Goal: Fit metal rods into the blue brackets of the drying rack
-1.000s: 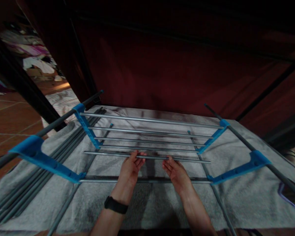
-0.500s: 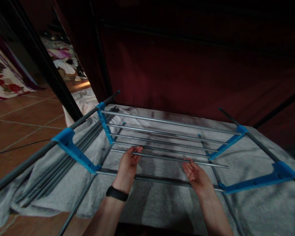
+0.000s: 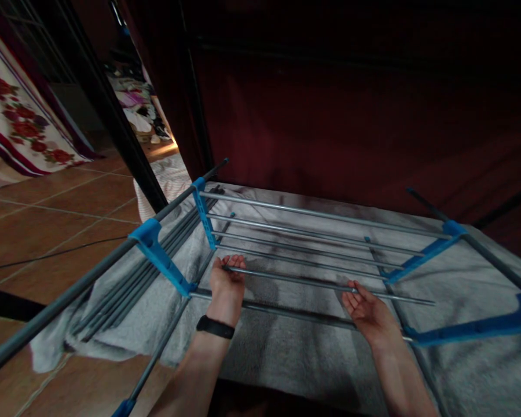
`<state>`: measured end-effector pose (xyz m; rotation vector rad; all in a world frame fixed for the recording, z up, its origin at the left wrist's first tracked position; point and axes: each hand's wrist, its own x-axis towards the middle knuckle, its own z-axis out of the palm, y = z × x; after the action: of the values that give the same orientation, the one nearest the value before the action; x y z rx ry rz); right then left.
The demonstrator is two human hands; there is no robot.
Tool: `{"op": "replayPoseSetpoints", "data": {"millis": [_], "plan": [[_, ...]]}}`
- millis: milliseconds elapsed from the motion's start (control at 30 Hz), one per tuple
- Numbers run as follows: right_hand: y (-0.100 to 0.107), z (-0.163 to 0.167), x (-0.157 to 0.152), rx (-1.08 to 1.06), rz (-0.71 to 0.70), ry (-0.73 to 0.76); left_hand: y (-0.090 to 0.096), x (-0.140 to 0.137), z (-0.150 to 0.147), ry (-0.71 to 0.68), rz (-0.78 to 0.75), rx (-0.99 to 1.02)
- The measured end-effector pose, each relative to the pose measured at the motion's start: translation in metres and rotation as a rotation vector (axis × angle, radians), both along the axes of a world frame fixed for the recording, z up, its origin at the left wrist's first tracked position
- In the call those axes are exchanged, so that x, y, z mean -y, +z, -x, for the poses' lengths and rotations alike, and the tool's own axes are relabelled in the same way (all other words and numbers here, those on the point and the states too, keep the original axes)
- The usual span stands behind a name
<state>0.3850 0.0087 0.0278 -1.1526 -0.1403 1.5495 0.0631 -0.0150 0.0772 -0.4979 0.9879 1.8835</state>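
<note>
My left hand [image 3: 228, 284], with a dark band on its wrist, holds the left end of a loose grey metal rod [image 3: 286, 278] between thumb and fingers. My right hand [image 3: 367, 310] grips the same rod further along, palm up, and the rod's right end sticks out past it. The rod lies nearly level above a lower crossbar [image 3: 295, 313] of a rack frame. Blue plastic brackets hold the frame at the left [image 3: 162, 259] and the right [image 3: 473, 330]. Behind my hands, several thin bars [image 3: 312, 233] span the two far brackets.
A bundle of grey tubes [image 3: 143, 272] lies on the grey blanket [image 3: 295, 359] at the left. A dark post [image 3: 113, 116] rises beyond it, near tiled floor [image 3: 61, 226] and a flowered cloth [image 3: 30, 127]. Dark red fabric [image 3: 330, 133] hangs behind the rack.
The loose rod has shifted right, so its left end now sits at my left hand instead of extending past it. The view has turned slightly left.
</note>
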Motion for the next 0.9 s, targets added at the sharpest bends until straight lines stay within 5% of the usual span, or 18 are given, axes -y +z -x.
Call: {"op": "replayPoseSetpoints", "data": {"millis": [900], "plan": [[0.011,0.02,0.004,-0.199,-0.029,0.019,-0.004,0.007,0.02,-0.057,-0.235,0.053]]}}
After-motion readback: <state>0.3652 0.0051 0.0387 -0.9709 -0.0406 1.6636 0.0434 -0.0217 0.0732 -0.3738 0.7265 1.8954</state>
